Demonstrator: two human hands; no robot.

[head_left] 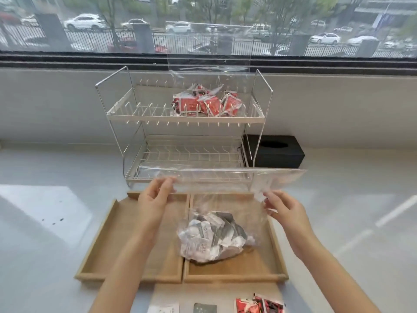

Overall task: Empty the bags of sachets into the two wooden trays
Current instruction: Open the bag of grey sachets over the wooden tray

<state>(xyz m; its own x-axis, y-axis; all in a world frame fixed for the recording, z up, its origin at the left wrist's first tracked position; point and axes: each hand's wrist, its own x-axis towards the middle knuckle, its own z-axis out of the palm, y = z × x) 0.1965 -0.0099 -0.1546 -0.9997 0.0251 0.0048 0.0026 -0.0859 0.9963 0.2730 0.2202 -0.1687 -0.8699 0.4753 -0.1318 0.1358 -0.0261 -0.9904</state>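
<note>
Worktop: a pale grey counter [56, 233] is being used as the work surface, with loose sachets [259, 304] lying at its near edge, red ones to the right, a pale and a grey one to their left.
Trays: two wooden trays are being kept side by side; the left tray [106, 240] is showing bare wood, and the right tray [276, 242] is being loaded.
Bag in hand: a clear bag [225, 199] of white and grey sachets [212, 236] is being held over the right tray, its full end resting on the wood near the divider.
Left hand: the left hand [155, 197] is pinching the bag's upper left edge.
Right hand: the right hand [285, 211] is pinching the upper right edge, fingers curled.
Step advice: the mouth is best being pulled wide and the bag tipped well inside the right tray, since the heap is sitting close to the left tray.
Rack: a second bag of red sachets [207, 102] is waiting on the upper tier of a white wire rack [126, 114] beyond the trays.
Far side: a black tissue box [277, 152] is being kept right of the rack, under a window [67, 26] showing parked cars.
</note>
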